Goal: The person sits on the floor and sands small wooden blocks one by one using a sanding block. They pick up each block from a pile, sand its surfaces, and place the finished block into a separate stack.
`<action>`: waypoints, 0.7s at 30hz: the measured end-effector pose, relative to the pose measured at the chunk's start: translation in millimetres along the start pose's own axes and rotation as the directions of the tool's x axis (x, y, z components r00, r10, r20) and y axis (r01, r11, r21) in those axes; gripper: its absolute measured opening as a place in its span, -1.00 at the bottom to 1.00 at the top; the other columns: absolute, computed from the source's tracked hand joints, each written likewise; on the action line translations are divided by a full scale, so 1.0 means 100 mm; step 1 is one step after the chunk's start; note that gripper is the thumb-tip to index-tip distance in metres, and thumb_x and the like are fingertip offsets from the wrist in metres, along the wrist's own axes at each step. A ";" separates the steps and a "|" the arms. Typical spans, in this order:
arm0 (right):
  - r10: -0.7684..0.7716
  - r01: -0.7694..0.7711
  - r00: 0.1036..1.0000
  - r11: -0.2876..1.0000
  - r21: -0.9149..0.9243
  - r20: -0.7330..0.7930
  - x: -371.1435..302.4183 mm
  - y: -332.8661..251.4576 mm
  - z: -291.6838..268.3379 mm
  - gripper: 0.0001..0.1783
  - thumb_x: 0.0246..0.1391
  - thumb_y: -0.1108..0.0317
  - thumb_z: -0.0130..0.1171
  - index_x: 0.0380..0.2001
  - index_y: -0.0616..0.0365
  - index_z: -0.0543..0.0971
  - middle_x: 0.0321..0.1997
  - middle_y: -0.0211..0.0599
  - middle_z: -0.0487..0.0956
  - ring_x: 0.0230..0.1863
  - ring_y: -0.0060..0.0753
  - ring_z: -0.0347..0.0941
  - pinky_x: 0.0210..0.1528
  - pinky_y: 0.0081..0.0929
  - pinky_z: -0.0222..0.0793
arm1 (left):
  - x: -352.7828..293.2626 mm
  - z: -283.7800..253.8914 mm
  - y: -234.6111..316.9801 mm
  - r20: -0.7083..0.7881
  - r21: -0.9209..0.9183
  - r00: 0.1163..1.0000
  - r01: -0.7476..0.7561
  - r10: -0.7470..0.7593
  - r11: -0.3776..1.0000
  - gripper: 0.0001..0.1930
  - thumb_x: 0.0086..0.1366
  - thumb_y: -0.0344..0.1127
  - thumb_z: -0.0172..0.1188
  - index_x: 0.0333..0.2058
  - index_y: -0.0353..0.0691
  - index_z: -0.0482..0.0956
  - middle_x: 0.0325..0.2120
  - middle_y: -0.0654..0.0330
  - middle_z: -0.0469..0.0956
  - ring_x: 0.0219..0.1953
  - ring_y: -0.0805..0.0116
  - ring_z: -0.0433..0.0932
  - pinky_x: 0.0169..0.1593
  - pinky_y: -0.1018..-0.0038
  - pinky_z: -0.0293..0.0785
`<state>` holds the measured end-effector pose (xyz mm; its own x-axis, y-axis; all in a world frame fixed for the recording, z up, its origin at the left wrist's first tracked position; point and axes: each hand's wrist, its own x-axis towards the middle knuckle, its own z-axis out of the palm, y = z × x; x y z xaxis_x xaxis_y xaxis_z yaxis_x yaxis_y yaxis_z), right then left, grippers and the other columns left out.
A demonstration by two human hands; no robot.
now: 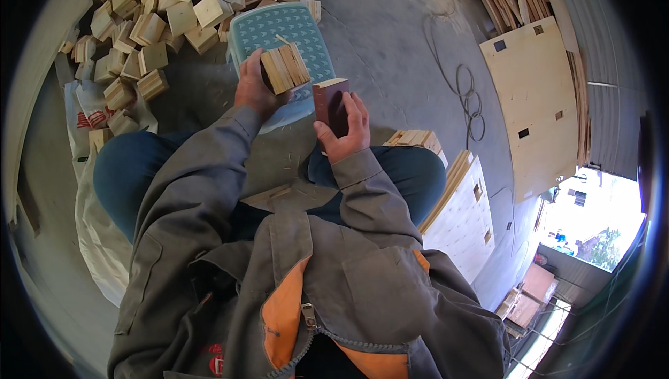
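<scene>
- Block of pale layered wood (pixel 287 67), squarish, sits at 2 o'clock from the left hand (pixel 255 90), over the blue-green textured plastic stool (pixel 259 25).
- Left hand is partly curled, gripping the block's left side.
- Right hand (pixel 350 128) is half open around a red-brown slab-like block with a pale top edge (pixel 331 105), thumb on the near left, fingers along the right; this piece lies at 11 o'clock from that palm.
- From the red-brown piece, the pale block is at 10 o'clock, just beside it; whether their edges touch is unclear.
- Several left fingers are hidden behind the wood, and I cannot tell whether it rests on the stool.
- Right palm hides the red-brown piece's lower end.
- Heap of pale wooden blocks (pixel 182 18), toward 11 o'clock, is cut off by the dark upper rim.
- Bright doorway (pixel 596 201), past 3 o'clock, is washed out.
</scene>
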<state>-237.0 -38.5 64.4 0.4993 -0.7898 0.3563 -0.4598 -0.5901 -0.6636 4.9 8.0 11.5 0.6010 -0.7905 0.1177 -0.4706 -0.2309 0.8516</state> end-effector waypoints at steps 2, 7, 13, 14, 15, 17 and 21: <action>-0.042 0.044 0.998 0.999 -0.031 0.041 0.00 -0.03 0.07 0.01 -0.02 0.11 0.62 0.47 0.08 0.37 0.50 0.21 0.31 0.45 0.26 0.29 0.45 0.05 0.31 | 0.01 0.03 -0.06 -0.007 -0.021 1.000 -0.018 0.017 1.000 0.26 -0.16 -0.18 0.74 0.46 -0.15 0.09 0.31 -0.13 0.30 0.36 -0.17 0.36 0.41 0.13 0.41; -0.044 0.046 0.999 0.998 -0.049 0.031 0.09 0.02 0.30 -0.02 -0.01 0.13 0.60 0.46 0.05 0.39 0.49 0.20 0.32 0.42 0.27 0.30 0.42 0.09 0.29 | 0.00 0.06 -0.11 0.005 -0.072 1.000 0.000 0.001 0.997 0.23 -0.18 -0.20 0.74 0.44 -0.14 0.12 0.32 -0.13 0.30 0.39 -0.19 0.33 0.45 0.15 0.39; -0.061 0.080 0.995 0.959 -0.271 0.080 0.83 -0.05 0.46 -0.15 -0.01 0.14 0.57 0.38 -0.01 0.52 0.45 0.15 0.37 0.39 0.28 0.33 0.40 0.10 0.32 | 0.02 0.01 -0.12 -0.013 -0.124 0.998 -0.058 0.056 0.991 0.18 -0.16 -0.27 0.72 0.42 -0.10 0.15 0.31 -0.11 0.32 0.34 -0.23 0.39 0.39 0.09 0.43; 0.016 0.018 0.994 0.951 -0.310 0.109 1.05 -0.08 0.44 -0.17 -0.01 0.14 0.56 0.36 -0.02 0.54 0.44 0.13 0.39 0.38 0.27 0.33 0.40 0.10 0.33 | 0.02 0.01 -0.10 -0.014 -0.148 0.998 -0.066 0.065 0.987 0.17 -0.16 -0.28 0.72 0.41 -0.10 0.15 0.30 -0.11 0.32 0.34 -0.23 0.39 0.39 0.09 0.44; 0.054 -0.021 0.995 0.941 -0.338 0.087 1.24 -0.03 0.44 -0.18 -0.02 0.13 0.56 0.36 -0.05 0.55 0.42 0.11 0.42 0.39 0.26 0.34 0.40 0.08 0.33 | 0.00 0.01 -0.08 -0.002 -0.141 0.998 -0.058 0.058 0.988 0.17 -0.15 -0.29 0.72 0.41 -0.09 0.16 0.30 -0.11 0.32 0.34 -0.22 0.39 0.38 0.09 0.44; 0.008 0.004 0.999 0.955 -0.298 0.039 1.50 0.06 0.31 -0.17 -0.03 0.13 0.57 0.36 -0.04 0.55 0.42 0.12 0.43 0.40 0.26 0.34 0.41 0.08 0.33 | -0.01 -0.02 -0.06 0.007 -0.128 0.999 -0.039 0.040 0.991 0.15 -0.14 -0.31 0.71 0.40 -0.08 0.16 0.29 -0.11 0.33 0.33 -0.22 0.40 0.37 0.09 0.44; -0.053 0.065 0.996 0.980 -0.188 0.068 1.30 -0.02 0.23 -0.13 -0.03 0.09 0.57 0.37 0.01 0.53 0.43 0.20 0.41 0.41 0.29 0.32 0.44 0.10 0.29 | 0.01 -0.03 -0.06 -0.002 -0.153 1.000 -0.031 0.031 0.988 0.14 -0.15 -0.31 0.71 0.40 -0.08 0.17 0.29 -0.10 0.33 0.33 -0.21 0.40 0.37 0.09 0.44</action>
<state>-154.4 -135.9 96.4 0.5717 -0.7439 0.3460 -0.5558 -0.6614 -0.5036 10.5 10.8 7.8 0.5873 -0.7961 0.1456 -0.3847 -0.1163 0.9157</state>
